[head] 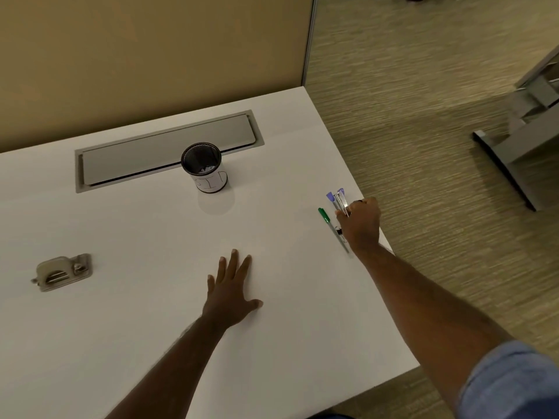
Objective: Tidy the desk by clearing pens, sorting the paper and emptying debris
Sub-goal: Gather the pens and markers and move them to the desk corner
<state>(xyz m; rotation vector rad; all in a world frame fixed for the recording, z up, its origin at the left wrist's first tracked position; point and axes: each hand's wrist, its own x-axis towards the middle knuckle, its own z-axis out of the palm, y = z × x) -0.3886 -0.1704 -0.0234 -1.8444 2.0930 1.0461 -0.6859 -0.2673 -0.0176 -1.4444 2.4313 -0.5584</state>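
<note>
A black mesh pen cup (203, 167) with a white paper label stands upright near the middle of the white desk (136, 237). Near the desk's right edge my right hand (360, 225) grips a small bundle of blue-capped pens (337, 199), their caps pointing away from me. A green-capped pen (331, 226) lies flat on the desk just left of that hand. My left hand (233, 290) rests flat on the desk with fingers spread, holding nothing.
A grey cable-tray lid (163, 149) is set into the desk behind the cup. A small grey metal fitting (62, 272) sits at the left. A tan partition (151, 55) backs the desk. Carpet and a grey furniture base (514, 152) lie to the right.
</note>
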